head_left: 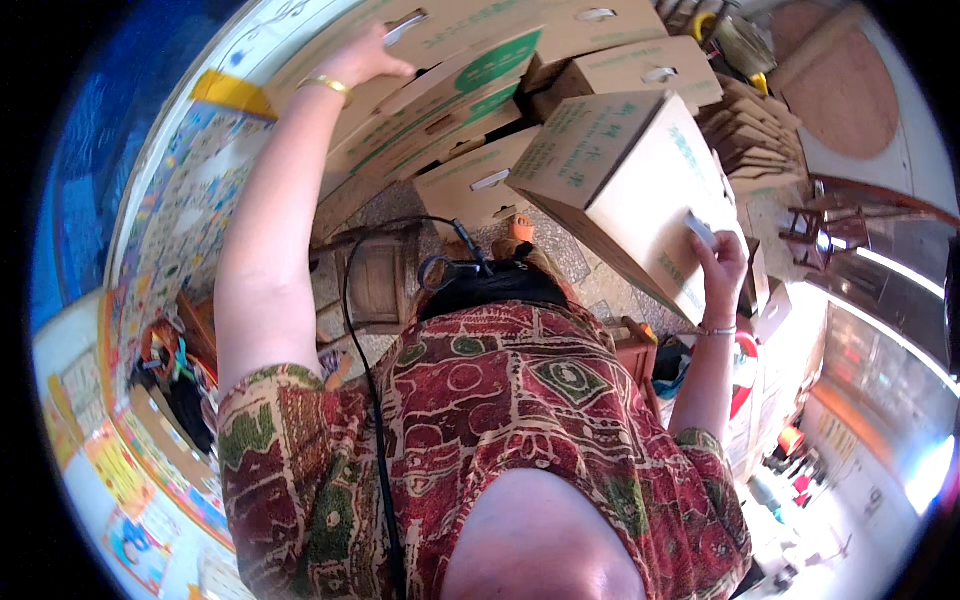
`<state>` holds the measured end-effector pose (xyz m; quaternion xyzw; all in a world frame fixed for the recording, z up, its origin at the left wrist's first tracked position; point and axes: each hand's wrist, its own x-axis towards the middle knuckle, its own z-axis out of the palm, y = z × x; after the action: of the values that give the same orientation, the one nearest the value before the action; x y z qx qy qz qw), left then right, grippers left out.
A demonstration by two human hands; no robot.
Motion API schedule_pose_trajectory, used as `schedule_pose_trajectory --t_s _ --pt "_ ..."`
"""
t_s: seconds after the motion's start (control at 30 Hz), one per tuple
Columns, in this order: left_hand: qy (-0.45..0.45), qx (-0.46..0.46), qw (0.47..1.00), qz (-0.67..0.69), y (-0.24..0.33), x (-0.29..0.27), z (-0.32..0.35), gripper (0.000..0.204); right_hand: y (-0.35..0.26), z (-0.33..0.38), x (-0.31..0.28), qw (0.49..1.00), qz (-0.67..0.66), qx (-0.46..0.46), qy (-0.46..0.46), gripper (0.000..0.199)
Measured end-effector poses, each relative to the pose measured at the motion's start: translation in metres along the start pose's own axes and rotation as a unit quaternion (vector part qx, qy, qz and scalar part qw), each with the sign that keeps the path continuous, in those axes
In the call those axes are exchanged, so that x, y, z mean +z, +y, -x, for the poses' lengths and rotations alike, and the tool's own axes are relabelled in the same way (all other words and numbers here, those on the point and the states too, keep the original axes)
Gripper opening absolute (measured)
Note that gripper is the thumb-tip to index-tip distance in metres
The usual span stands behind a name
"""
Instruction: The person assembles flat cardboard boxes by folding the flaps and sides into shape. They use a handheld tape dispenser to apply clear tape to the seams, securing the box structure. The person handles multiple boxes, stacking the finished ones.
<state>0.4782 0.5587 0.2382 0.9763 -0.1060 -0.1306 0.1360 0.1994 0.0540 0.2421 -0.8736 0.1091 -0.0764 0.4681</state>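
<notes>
The right hand (722, 262) pinches the edge of a handle slot in a brown box (655, 215), thumb and fingers closed on it. The box hangs tilted in front of the body, to the right, above the patterned floor (572, 258), with green print on its faces. The left hand (365, 60) is up at the far left, its thumb spread wide from its fingers, against or just over the stacked boxes (495, 75); whether it grips them I cannot tell. A gold bracelet (330, 86) circles the left wrist. Flattened cardboard (755, 135) lies in a pile beyond the box, near a dark stool (825, 232). A black cable (350, 290) runs down the patterned shirt (500, 400).
</notes>
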Motion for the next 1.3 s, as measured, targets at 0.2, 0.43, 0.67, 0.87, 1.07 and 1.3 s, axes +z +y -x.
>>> schedule_pose_trajectory --t_s 0.2,0.43,0.67,0.87,1.07,1.3 --pt "-0.008 -0.011 0.998 -0.057 0.020 -0.018 0.012 0.074 -0.035 0.001 0.008 0.997 0.075 0.027 0.001 0.022" --pt "-0.002 -0.021 0.996 -0.087 0.055 -0.027 0.030 0.069 -0.027 0.009 0.011 0.995 0.086 0.048 -0.015 0.023" --pt "-0.012 -0.033 0.998 -0.061 0.048 -0.027 0.038 0.070 -0.018 0.008 0.015 0.994 0.098 0.037 -0.029 0.024" --pt "-0.009 -0.045 0.997 -0.066 0.032 -0.015 0.034 0.069 -0.019 0.006 0.019 0.993 0.113 0.017 -0.038 0.022" --pt "0.072 -0.018 0.988 -0.138 0.043 -0.014 0.048 0.067 0.001 0.008 0.028 0.993 0.109 0.019 -0.036 0.023" --pt "0.088 0.010 0.983 -0.160 0.066 -0.019 0.066 0.066 0.000 0.001 0.022 0.989 0.130 0.044 -0.060 0.023"
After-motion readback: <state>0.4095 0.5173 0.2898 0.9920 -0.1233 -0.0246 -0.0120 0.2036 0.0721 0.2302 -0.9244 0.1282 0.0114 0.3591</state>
